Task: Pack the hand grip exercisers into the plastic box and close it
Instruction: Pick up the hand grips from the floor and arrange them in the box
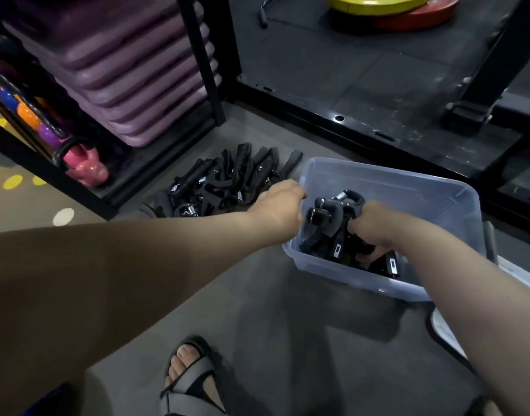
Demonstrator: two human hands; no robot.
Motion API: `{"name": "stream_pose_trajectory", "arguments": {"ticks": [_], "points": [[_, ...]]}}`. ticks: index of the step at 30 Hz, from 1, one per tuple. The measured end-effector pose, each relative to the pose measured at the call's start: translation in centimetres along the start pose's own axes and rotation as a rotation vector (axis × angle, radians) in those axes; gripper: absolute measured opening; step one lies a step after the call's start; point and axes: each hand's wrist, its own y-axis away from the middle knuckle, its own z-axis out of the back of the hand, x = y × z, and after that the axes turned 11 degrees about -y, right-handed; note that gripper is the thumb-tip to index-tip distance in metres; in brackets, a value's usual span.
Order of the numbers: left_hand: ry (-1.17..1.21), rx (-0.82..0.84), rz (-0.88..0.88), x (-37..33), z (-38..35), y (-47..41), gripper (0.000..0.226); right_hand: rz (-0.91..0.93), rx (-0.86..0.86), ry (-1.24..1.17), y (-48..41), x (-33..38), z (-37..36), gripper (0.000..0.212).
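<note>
Your translucent plastic box point(407, 187) sits open on the grey floor point(272, 313), just right of a loose pile of hand grip exercisers point(224, 184). Your right hand point(374, 226) is inside it, fingers curled round a bunch of exercisers point(326, 235). Your left hand point(283, 202) is at its left wall, with the fingers hidden, so I cannot tell its grip.

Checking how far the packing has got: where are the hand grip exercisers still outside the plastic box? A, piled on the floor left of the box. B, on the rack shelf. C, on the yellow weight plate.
A: the pile of hand grip exercisers lies on the floor just left of the plastic box.
</note>
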Motion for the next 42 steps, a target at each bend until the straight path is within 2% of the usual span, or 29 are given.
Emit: {"name": "stream_pose_trajectory", "arguments": {"ticks": [3, 10, 16, 19, 25, 30, 34, 42], "points": [[-0.088, 0.017, -0.11, 0.8, -0.2, 0.1, 0.044, -0.022, 0.009, -0.022, -1.0, -1.5, -1.2, 0.023], [-0.073, -0.071, -0.158, 1.0, -0.2, -0.1, 0.044, 0.025, -0.07, -0.006, -2.8, -2.0, -2.8, 0.025], [-0.091, -0.097, -0.179, 1.0, -0.3, -0.4, 0.043, 0.041, -0.093, 0.031, -3.9, -2.3, -3.9, 0.03], [-0.101, -0.114, -0.189, 1.2, -0.6, -0.6, 0.042, 0.038, -0.11, 0.07, -4.2, -2.6, -4.0, 0.02], [-0.148, -0.117, -0.198, 1.0, -1.4, -0.8, 0.043, 0.056, -0.108, 0.234, -4.2, -3.0, -4.3, 0.023], [-0.159, -0.087, -0.188, 1.0, -2.4, -0.9, 0.051, 0.099, -0.181, 0.162, -4.4, -3.3, -4.3, 0.029], [-0.164, -0.095, -0.19, 1.0, -2.4, -1.3, 0.052, 0.037, -0.101, 0.084, -4.4, -2.8, -4.4, 0.028], [-0.159, -0.1, -0.201, 1.1, -2.3, -1.4, 0.052, 0.048, -0.111, 0.179, -4.3, -3.0, -4.2, 0.028]]}}
